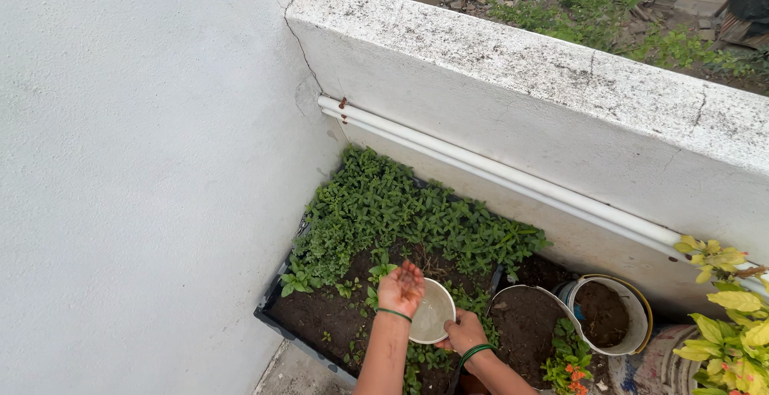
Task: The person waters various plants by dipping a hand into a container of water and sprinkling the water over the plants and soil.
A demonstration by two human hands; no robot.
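L hand (401,287), lower centre of frame: fingers cupped, palm up, loosely curled; whether it holds water/anything, can't tell. Thin green bangle on wrist. It sits over the L rim of a small round whitish bowl (432,315) w/ what looks like water inside. R hand (463,332), just R of bowl: fingers wrapped on bowl's rim, gripping it; green bangle on that wrist too. Bowl is held above a dark rectangular planter tray of soil (276,323), bottom centre-left.

Tray: dense low green leafy plants (400,207) fill its upper part, bare dark soil + a few small seedlings (298,281) nearer the hands.

Progress (judgement): bowl looks partly full, so sprinkling seems mid-way; soil near hands is dark, wet vs dry unclear.

R of tray: white round pot of soil (525,319) w/ small orange-flowered plant (570,363), then white bucket w/ yellow rim (613,315). Yellow-green leafy shrub (733,331) at lower R edge. White pipes (497,175) run diagonally along the white parapet wall (521,66); white plaster wall (136,179) fills L side.
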